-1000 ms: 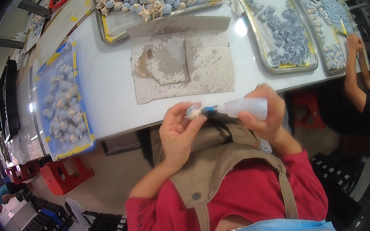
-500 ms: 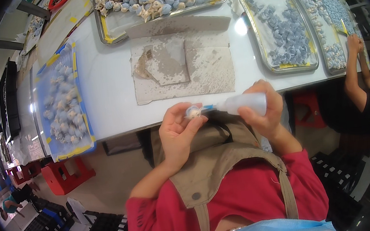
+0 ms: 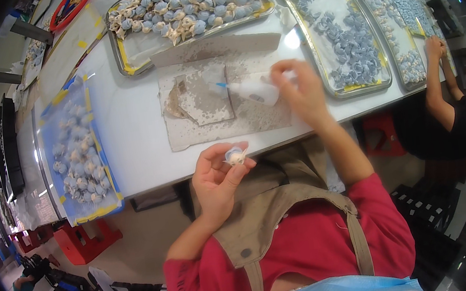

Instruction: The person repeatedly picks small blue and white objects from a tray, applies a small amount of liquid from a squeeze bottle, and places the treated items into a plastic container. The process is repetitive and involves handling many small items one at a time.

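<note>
left hand (image 3: 216,176) pinches small blue-and-cream flower (image 3: 236,156) at table edge, right hand (image 3: 299,89) wraps white glue bottle (image 3: 252,90) over stained cardboard (image 3: 228,100); risk: tilted nozzle may drip, flower may crush.

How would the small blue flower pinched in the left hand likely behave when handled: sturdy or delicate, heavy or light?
The flower is probably very light: the left hand holds it by fingertips alone. Its thin curled petals look soft and easily crushed. Set down, it might tip or roll, like the ones lying jumbled in the trays.
</note>
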Motion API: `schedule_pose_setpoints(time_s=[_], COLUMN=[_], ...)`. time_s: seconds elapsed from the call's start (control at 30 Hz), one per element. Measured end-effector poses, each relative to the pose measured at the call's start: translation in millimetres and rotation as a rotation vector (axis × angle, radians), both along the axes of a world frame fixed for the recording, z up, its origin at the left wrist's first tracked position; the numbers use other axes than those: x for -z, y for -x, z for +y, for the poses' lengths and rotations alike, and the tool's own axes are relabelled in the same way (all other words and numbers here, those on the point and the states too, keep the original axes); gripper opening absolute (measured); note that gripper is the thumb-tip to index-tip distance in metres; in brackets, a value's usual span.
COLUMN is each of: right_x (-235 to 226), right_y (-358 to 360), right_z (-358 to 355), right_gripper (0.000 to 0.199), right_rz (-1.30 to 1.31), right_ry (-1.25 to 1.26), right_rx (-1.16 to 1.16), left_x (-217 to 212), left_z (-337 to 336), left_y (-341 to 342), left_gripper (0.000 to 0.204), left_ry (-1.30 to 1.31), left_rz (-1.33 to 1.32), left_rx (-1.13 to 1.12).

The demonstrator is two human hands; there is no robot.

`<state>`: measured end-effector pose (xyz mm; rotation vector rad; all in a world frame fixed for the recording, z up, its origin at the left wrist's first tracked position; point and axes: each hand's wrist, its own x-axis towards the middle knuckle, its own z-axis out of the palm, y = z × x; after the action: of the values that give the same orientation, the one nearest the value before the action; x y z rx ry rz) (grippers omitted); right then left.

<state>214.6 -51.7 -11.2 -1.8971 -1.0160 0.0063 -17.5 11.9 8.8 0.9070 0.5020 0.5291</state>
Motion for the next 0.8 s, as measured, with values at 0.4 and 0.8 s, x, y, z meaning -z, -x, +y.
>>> schedule_pose_setpoints(time_s=[0.4, 0.8], right_x=[-4.6, -36.0], right_y=[-151.9, 40.5], right_z=[-25.8, -55.9], right_gripper=[0.022, 0.009], right_rz=[-0.675, 1.38], right_ry=[0.542, 0.002], right_rx=[0.263, -0.602], left_x=[0.4, 4.4], left_z=[-10.1, -21.4], left_y=[-16.9, -26.1], left_gripper=[0.035, 0.045], left_ry=[0.048, 0.004], left_rz=[0.042, -0.06], left_rx=[0.075, 0.099])
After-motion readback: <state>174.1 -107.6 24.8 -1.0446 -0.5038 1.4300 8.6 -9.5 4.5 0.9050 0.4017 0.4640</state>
